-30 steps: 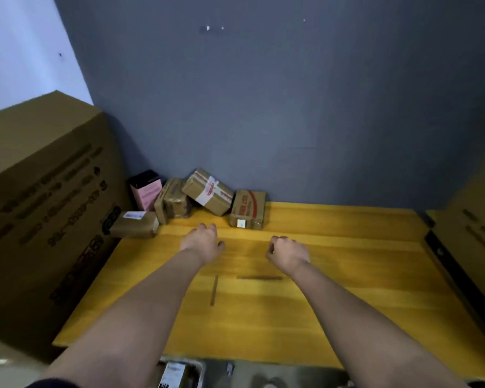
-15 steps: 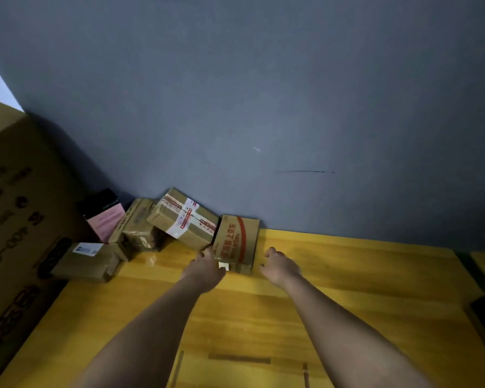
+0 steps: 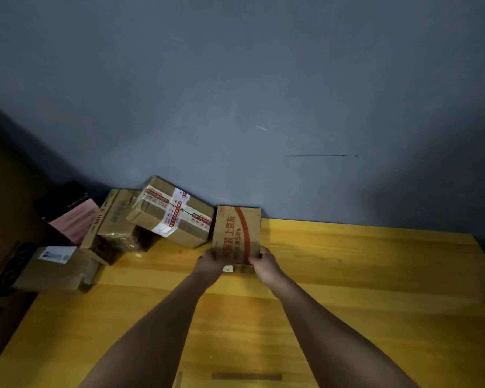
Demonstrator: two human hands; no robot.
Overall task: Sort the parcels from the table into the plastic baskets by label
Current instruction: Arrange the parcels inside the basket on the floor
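In the head view, the left hand (image 3: 211, 263) and right hand (image 3: 264, 265) both gripped the near edge of the red-printed parcel (image 3: 237, 234), which stood on the yellow tabletop (image 3: 361, 275) against the wall, beside the taped parcel (image 3: 172, 210).

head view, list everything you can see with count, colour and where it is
brown cardboard box with a red curved stripe: 1, brown and red, back of the table by the wall, held at its near corners by both hands
brown cardboard box with red and white tape: 1, tilted, resting on the box to its left
plain brown taped box: 1, left of the tilted box
pink and black box: 1, far left by the wall
brown box with a white label: 1, left table edge
yellow wooden table: 1
large printed cardboard carton: 1, far left
grey wall: behind the table
left hand: grips the striped box
right hand: grips the striped box
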